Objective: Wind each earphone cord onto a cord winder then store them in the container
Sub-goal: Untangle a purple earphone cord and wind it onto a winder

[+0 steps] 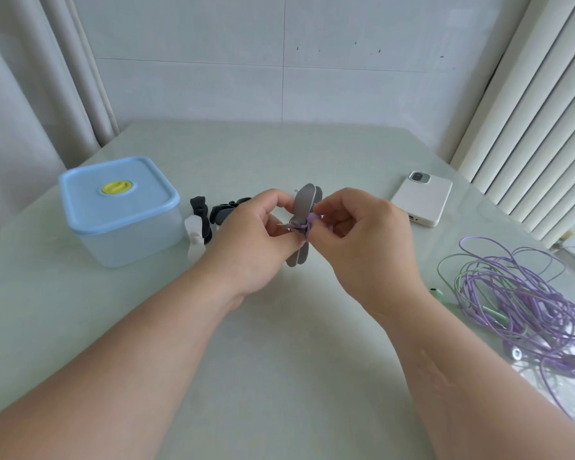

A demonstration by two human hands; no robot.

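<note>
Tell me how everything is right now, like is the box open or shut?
Container: shut, blue lid on.
Grey cord winder: held up in both hands.
Purple cord: bunched at the grey cord winder's middle.
Left hand: pinches the grey cord winder.
Right hand: pinches the purple cord.
Spare winders: lying beside the container, with no cord on them.
Loose cords: tangled in a heap, unwound.
Phone: lying face down.
</note>
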